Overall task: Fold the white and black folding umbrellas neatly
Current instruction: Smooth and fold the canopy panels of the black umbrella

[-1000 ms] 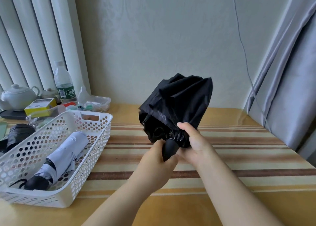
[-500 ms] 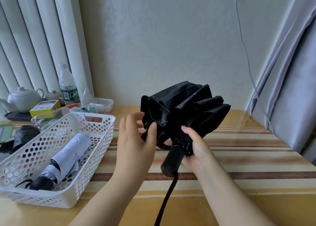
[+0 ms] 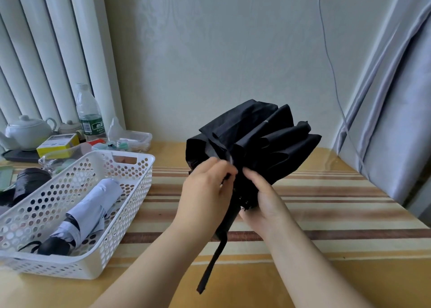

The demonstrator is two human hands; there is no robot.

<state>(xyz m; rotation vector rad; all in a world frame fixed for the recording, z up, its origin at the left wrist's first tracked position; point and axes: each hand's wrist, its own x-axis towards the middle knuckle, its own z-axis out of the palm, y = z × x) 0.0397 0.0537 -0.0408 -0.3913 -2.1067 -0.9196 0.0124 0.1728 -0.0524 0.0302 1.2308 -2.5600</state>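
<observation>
Two umbrellas are in play. The white folding umbrella (image 3: pixel 93 205) lies rolled up in the white perforated basket (image 3: pixel 130 216) on the left of the striped table (image 3: pixel 326 214), its dark handle toward the viewer. The black folding umbrella (image 3: pixel 256 144) is held up above the table, between the two hands, with its canopy bunched in loose, fanned-out pleats pointing up and away.

The right hand (image 3: pixel 263 200) grips the umbrella low on the canopy, around the shaft just above the handle, fingers curled round it. The left hand (image 3: pixel 207 191) pinches a fold of black fabric at the canopy's near edge. The wrist strap (image 3: pixel 213 263) hangs free below the handle.

By my judgement the step in hand is tidying the black canopy: drawing each pleat flat and laying them one way round the shaft. The next move likely calls for the right hand to keep the shaft steady while the left works round pleat by pleat, then wraps them tight and fastens the closing tab, which I cannot make out here.
</observation>
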